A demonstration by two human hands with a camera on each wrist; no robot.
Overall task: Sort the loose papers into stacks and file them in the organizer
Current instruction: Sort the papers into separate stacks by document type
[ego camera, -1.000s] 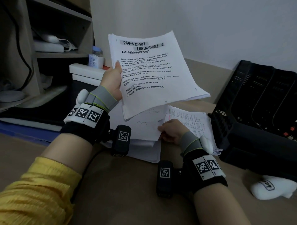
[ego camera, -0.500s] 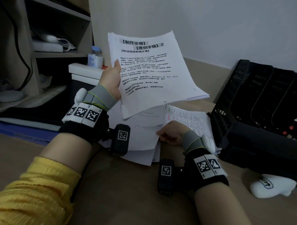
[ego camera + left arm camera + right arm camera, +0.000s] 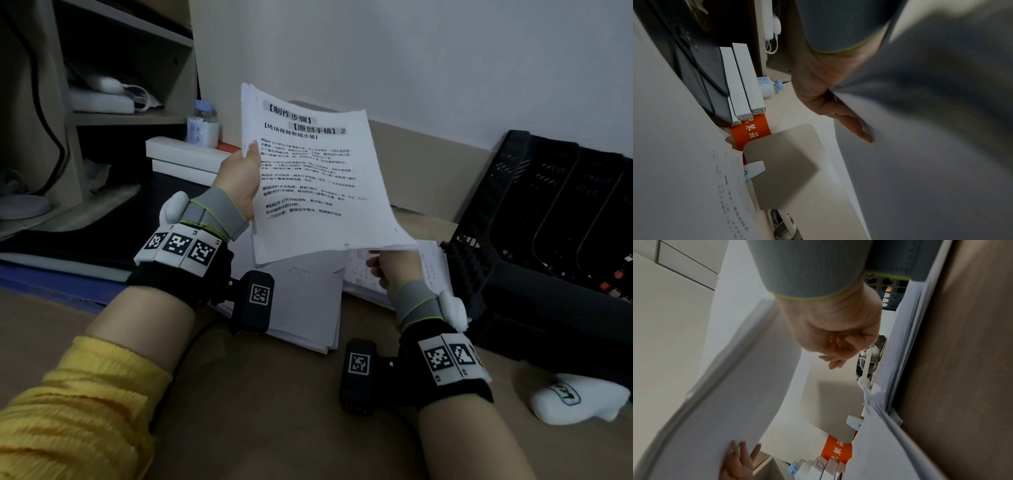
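My left hand [image 3: 239, 178] holds a thick stack of printed papers [image 3: 308, 178] up above the desk, thumb on the top sheet. In the left wrist view my left hand [image 3: 828, 100] has its fingers under the stack [image 3: 941, 146]. My right hand [image 3: 390, 270] hovers just under the stack's near right corner. In the right wrist view my right hand [image 3: 838, 337] holds nothing, its fingers loose between the raised stack [image 3: 735, 386] and the desk pile [image 3: 900, 353]. A loose white pile [image 3: 308, 301] and a pile with coloured writing [image 3: 431, 270] lie on the desk. The black mesh organizer [image 3: 548, 222] stands at the right.
A shelf unit [image 3: 130, 118] fills the left. White boxes [image 3: 181, 154] with a small bottle [image 3: 203, 126] on them stand behind my left hand, beside an orange item [image 3: 750, 131]. A white object [image 3: 575, 397] lies at the front right. Brown desk surface [image 3: 274, 411] spreads in front.
My right hand has let go of the sheet on the desk pile and risen to the near right corner of the raised stack. My left hand keeps holding the stack up.
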